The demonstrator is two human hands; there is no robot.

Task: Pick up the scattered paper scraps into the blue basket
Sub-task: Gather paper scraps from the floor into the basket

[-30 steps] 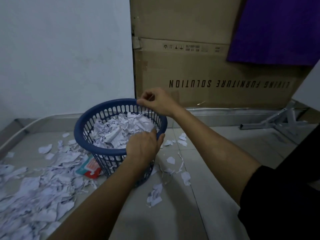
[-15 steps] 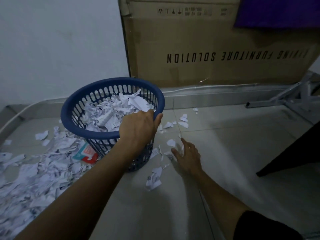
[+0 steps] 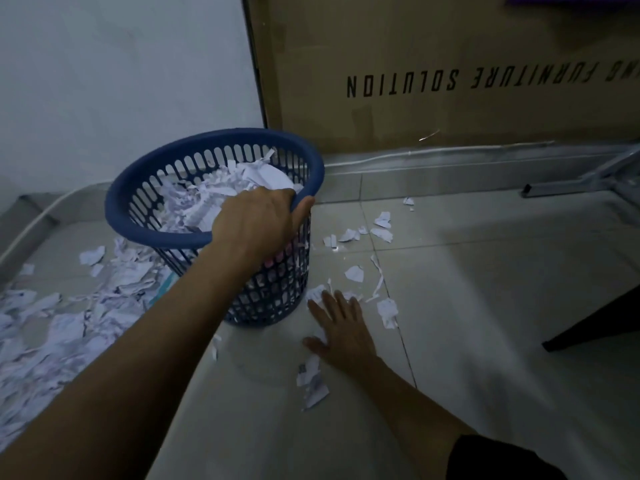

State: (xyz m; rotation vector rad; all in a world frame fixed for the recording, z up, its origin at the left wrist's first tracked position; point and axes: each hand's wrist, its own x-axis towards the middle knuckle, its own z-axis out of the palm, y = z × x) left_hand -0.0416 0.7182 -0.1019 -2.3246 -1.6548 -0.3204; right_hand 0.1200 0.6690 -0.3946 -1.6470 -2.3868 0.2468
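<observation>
1. Centrally, a blue basket [image 3: 138, 216] with slotted walls stands on a tiled floor [image 3: 485, 306], tilted a little toward the camera and heaped with torn white paper.
2. The left hand [image 3: 256, 223] grips the basket's near rim, fingers curled inside over the paper, thumb hooked on the outside of the rim.
3. The right hand [image 3: 341, 327] lies flat on the floor just to the right of the basket's base, fingers straight and slightly spread, pressing on a few paper scraps [image 3: 317, 292] at its fingertips.
4. More scraps lie close around that hand: one cluster [image 3: 311, 379] by the wrist, a strip and a larger piece [image 3: 388, 311] to its right, and a loose scatter [image 3: 381, 226] further out toward the wall.
5. To the left of the basket, a much thicker spread of scraps [image 3: 52, 327] covers the floor, partly hidden behind the left forearm.
6. Behind the basket rises a white wall [image 3: 121, 81]; beside it leans a large cardboard box [image 3: 450, 46] printed with upside-down lettering.
7. At the far right, a grey metal frame [image 3: 571, 185] lies on the floor, and a dark object [image 3: 606, 323] juts in from the edge.
</observation>
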